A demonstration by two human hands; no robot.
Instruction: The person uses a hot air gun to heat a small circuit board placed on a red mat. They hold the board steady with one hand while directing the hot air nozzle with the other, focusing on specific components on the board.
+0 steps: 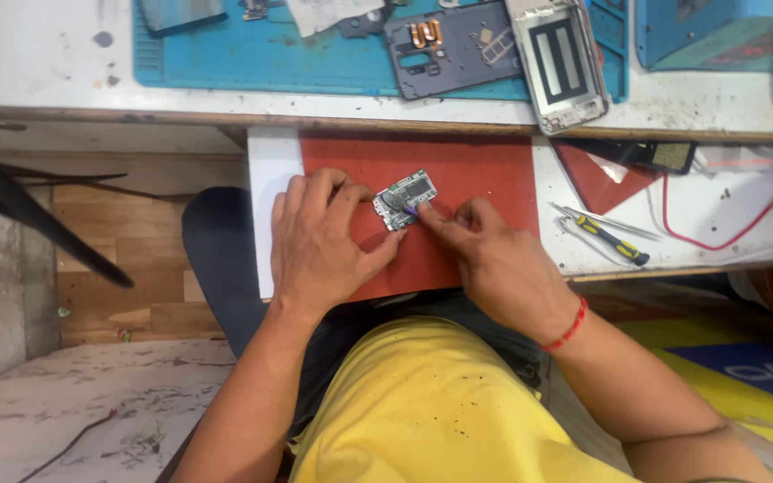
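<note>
Red mat (485, 179) carries the small circuit board (404, 199); your left hand (319, 246) pinches its near edge, and your right hand (485, 255) pinches something small and purple against the board's right side.

both bare forearms rise from the 6 o'clock edge and converge toward the middle. the left hand (324, 234) lies palm down, back of the hand up, wrist straight, fingers curled with their tips pointing to 1 o'clock and the thumb stretched toward 3 o'clock. the right hand (487, 253) comes in from 5 o'clock, knuckles up, fingers bent tight, thumb and forefinger pinched together at its 10 o'clock end. the two hands sit close, fingertips nearly meeting. a thin red cord bracelet (567, 329) circles the right wrist.
</note>
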